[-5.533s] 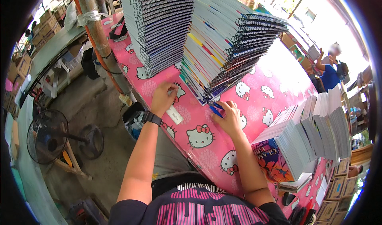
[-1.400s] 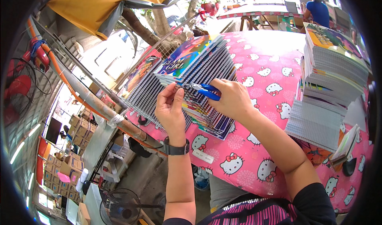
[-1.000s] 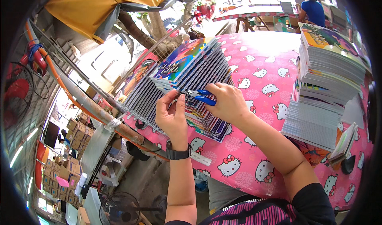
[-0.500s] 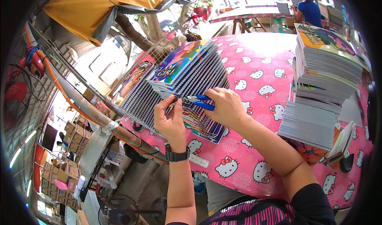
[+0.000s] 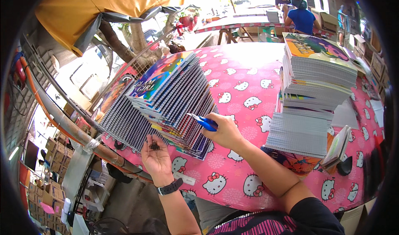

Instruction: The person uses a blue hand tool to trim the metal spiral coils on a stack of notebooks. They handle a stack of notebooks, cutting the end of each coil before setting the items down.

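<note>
My left hand is turned palm up and loosely cupped beside the near foot of a tall stack of spiral-bound books. A clump of small dark bits, perhaps wire scraps, rests on its fingers. My right hand is closed round a pair of blue-handled cutting pliers. The pliers' tips point left, in front of the stack's spiral edges; I cannot tell whether they touch. The top book has a colourful cover. Left of this stack stands a lower one of spiral-bound books.
A pink cartoon-cat cloth covers the table. At its right side rises a tall, uneven stack of books, with a smaller bundle near it. A metal pipe runs along the left. Far off, a person in blue sits at another table.
My left hand has dropped away from the pliers, turned palm up and opened to show the dark bits. My right hand has drawn apart from it, still holding the pliers. The view has shifted right.
</note>
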A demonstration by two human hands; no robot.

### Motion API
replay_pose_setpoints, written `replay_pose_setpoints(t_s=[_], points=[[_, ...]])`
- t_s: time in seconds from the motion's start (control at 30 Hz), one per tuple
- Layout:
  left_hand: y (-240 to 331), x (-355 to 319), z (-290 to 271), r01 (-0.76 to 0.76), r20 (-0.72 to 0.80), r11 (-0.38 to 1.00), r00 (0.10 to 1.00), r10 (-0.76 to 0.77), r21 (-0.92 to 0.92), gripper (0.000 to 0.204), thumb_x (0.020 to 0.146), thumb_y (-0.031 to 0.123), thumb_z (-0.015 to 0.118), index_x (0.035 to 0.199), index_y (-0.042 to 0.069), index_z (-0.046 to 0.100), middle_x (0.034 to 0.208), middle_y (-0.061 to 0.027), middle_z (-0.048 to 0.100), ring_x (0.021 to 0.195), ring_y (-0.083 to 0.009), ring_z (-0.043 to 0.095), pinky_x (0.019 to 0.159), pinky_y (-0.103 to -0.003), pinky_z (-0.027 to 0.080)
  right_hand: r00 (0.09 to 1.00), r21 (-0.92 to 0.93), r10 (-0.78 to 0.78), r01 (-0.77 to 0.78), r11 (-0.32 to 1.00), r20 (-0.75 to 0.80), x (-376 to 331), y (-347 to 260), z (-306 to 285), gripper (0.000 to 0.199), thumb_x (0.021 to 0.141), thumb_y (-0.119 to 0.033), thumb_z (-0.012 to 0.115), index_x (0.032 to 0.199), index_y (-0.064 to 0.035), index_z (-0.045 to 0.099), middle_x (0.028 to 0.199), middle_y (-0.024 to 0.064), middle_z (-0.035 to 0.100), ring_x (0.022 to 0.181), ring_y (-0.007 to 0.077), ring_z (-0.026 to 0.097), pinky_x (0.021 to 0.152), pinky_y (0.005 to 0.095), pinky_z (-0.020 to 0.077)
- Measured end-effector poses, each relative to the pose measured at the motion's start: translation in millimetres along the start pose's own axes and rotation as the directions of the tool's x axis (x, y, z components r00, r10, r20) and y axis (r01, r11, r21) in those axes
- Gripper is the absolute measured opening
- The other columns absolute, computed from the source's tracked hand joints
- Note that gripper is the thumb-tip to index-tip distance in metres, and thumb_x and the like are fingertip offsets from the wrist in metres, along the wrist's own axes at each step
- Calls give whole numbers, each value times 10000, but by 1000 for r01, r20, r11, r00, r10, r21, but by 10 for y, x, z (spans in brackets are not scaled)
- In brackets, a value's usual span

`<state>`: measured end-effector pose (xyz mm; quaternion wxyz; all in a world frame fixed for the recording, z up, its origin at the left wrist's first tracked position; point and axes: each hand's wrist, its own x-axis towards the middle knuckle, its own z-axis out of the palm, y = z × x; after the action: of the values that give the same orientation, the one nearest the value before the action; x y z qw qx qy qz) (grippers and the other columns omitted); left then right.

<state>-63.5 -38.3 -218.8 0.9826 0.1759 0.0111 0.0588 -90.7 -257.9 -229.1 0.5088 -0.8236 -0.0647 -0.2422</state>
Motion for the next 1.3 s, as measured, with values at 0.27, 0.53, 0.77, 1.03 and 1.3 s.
replay_pose_setpoints(t_s=[0.27, 0.53, 0.77, 1.03, 1.3], points=[[-399, 84, 415, -461, 262, 684, 887, 381, 566, 255, 965, 303, 471, 876, 72, 531, 727, 18, 430, 605, -67, 373, 511, -208, 317, 983, -136, -165, 153, 979, -85, 83, -47, 48, 399, 660, -174, 683, 1021, -28, 596, 922, 142, 607, 912, 310, 588, 823, 408, 467], [-668, 215, 310, -792, 643, -16, 484, 594, 611, 388, 992, 353, 397, 952, -24, 481, 854, -95, 498, 766, -182, 469, 699, -314, 392, 967, -292, -253, 232, 928, -39, 225, -309, 99, 428, 643, -191, 696, 1036, -58, 591, 920, 115, 595, 952, 295, 569, 853, 413, 439], [-726, 203, 367, -737, 658, -178, 433, 616, 652, 410, 1000, 339, 385, 882, -38, 496, 758, -141, 509, 655, -255, 486, 612, -364, 398, 950, -389, -309, 268, 882, -46, 250, -328, 142, 386, 651, -211, 694, 995, -62, 599, 896, 113, 593, 933, 284, 575, 826, 411, 443], [-706, 255, 328, -732, 700, -282, 356, 619, 621, 422, 999, 332, 385, 822, -33, 503, 697, -164, 506, 600, -304, 487, 552, -389, 381, 924, -418, -371, 302, 857, -93, 201, -352, 158, 366, 651, -216, 698, 969, -69, 590, 859, 100, 588, 892, 277, 581, 805, 407, 449], [-700, 305, 291, -711, 746, -379, 306, 591, 592, 426, 1002, 311, 383, 772, -32, 485, 661, -164, 490, 554, -314, 472, 512, -400, 364, 972, -322, -234, 218, 921, -9, 246, -318, 132, 278, 645, -199, 693, 867, -57, 603, 720, 103, 585, 701, 299, 610, 659, 417, 495]])
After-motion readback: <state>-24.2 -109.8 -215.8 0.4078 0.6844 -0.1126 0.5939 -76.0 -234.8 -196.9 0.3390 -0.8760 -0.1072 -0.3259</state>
